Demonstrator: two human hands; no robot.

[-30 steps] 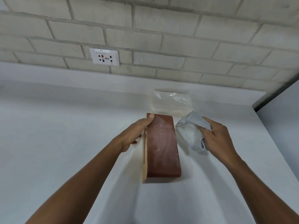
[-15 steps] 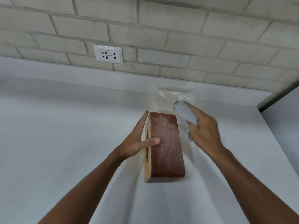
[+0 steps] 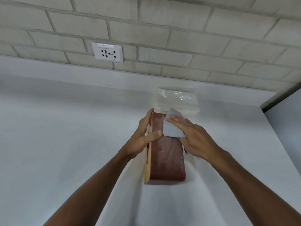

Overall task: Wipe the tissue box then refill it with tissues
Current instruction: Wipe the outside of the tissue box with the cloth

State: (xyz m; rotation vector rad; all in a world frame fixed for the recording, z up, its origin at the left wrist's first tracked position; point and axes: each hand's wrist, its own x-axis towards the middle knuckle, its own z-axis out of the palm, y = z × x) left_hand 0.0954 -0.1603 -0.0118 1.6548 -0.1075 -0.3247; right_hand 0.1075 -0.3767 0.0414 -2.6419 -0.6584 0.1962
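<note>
A reddish-brown tissue box (image 3: 167, 159) stands on its side on the white counter (image 3: 65, 144), its pale wooden slotted face turned left. My left hand (image 3: 143, 137) holds the box on that left face, thumb lying over the brown top side. My right hand (image 3: 192, 136) presses a light grey cloth (image 3: 171, 128) flat onto the far part of the brown top side, fingers straight. Just behind the box lies a pack of tissues in clear plastic (image 3: 177, 100).
A brick wall with a white power socket (image 3: 107, 52) runs along the back of the counter. At the right the counter ends at a dark gap and a grey panel (image 3: 286, 115).
My right hand has carried the cloth from beside the box onto its top side and now presses it flat. My left hand has shifted its hold along the slotted face.
</note>
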